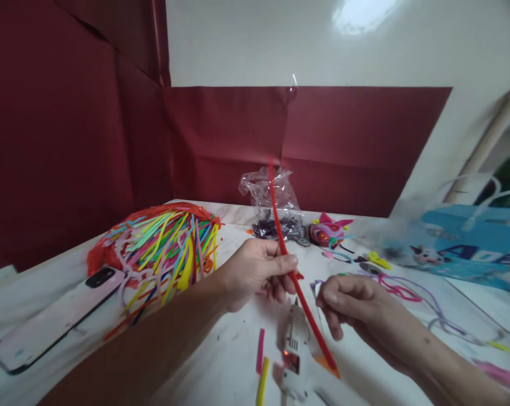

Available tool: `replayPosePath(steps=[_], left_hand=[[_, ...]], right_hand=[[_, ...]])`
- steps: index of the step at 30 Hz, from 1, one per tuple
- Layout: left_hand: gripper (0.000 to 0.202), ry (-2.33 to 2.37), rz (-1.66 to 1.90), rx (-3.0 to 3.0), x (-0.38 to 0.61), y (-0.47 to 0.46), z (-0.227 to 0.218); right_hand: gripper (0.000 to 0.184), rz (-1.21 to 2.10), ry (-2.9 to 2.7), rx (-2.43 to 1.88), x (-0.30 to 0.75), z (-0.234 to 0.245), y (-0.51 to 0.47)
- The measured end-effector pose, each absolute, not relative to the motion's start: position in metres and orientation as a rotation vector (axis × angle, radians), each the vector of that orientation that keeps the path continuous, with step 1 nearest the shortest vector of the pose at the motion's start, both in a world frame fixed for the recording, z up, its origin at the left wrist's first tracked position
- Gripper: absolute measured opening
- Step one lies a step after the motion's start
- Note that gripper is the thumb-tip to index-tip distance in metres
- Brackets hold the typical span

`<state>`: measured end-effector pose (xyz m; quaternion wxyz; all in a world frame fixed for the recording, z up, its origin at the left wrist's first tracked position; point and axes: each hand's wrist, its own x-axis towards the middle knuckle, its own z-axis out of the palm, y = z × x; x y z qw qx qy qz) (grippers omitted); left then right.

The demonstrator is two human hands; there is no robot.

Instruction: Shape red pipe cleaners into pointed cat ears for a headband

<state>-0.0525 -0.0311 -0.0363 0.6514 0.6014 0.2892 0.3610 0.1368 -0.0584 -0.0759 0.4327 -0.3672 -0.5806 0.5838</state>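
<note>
My left hand (259,270) is closed in a pinch on a long red pipe cleaner (280,225) that slants from upper left to lower right over the white table (221,361). To its right my right hand (350,299) is curled, its fingers close to the pipe cleaner's lower half and to a thin pale wire loop; whether it grips anything I cannot make out. A white glue gun (295,355) lies below both hands, with the red stem's lower end over it.
A heap of coloured pipe cleaners (162,248) lies at left beside a phone (56,321). A clear plastic bag (276,208), a pink craft figure (326,230) and a blue bag (458,242) stand behind. Pink and yellow short pieces (261,366) lie near.
</note>
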Motion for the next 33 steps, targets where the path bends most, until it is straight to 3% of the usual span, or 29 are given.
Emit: replayPosePath(steps=[12, 24, 33], left_hand=[[0.025, 0.745, 0.824, 1.426, -0.044, -0.019, -0.068], [0.024, 0.757, 0.633, 1.590, -0.053, -0.007, -0.072], [0.020, 0.767, 0.721, 1.515, -0.052, -0.008, -0.071]], right_hand=[[0.022, 1.794, -1.277, -0.817, 0.112, -0.088, -0.041], [0.014, 1.953, -1.009, -0.732, 0.101, -0.108, -0.042], [0.010, 1.962, -0.994, -0.687, 0.101, -0.108, -0.042]])
